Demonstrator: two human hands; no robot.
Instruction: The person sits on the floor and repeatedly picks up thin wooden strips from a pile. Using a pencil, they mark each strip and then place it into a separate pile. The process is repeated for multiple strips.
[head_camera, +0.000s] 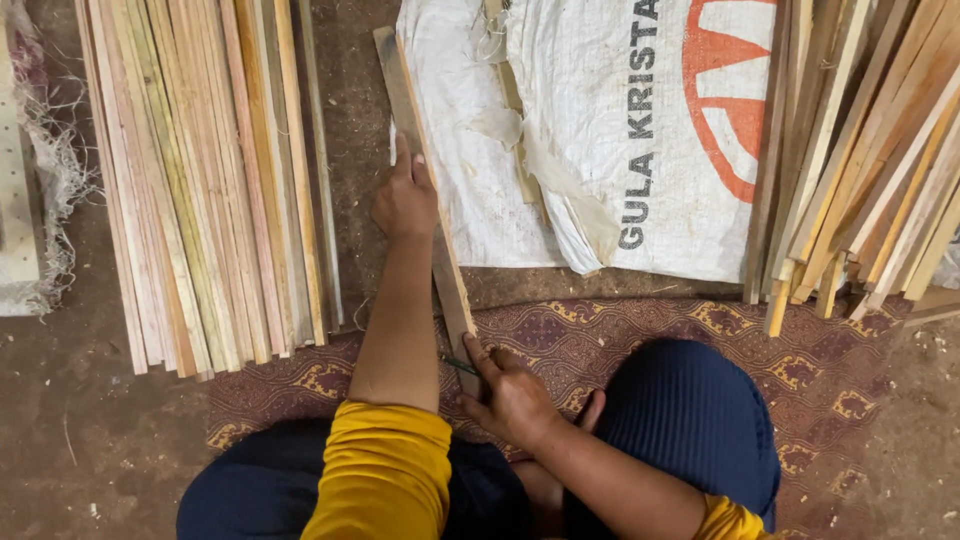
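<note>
Lying flat on the dirt floor: a long, narrow wooden slat (425, 170) was seen, running from the top of the view down toward the person's lap.
Slat look: pale brown wood, thin, straight-edged, its upper end squared off and darker; it was laid between the stack on the left and the sack.
Left stack: a bundle of wooden strips (205, 180) in pink, yellow and greenish tones was laid side by side, just left of the slat.
Left hand (405, 200): pressed palm-down on the slat's middle, fingers extended along the wood rather than curled round it.
Right hand (510, 395): closed round a thin dark tool (461, 366), seemingly a pencil, its tip set against the slat's near end.
White sack (600, 130): a woven bag with an orange mark was spread just right of the slat, touching its edge.
Right stack: more wooden strips (860, 160) were piled at an angle, well apart from the slat.
Hidden: the slat's lowest end was covered by the right hand; the tool's kind could not be told for certain; both stacks were cut off at the top.
Surface: bare brown earth, with a patterned maroon mat (600, 340) under the person's knees.
</note>
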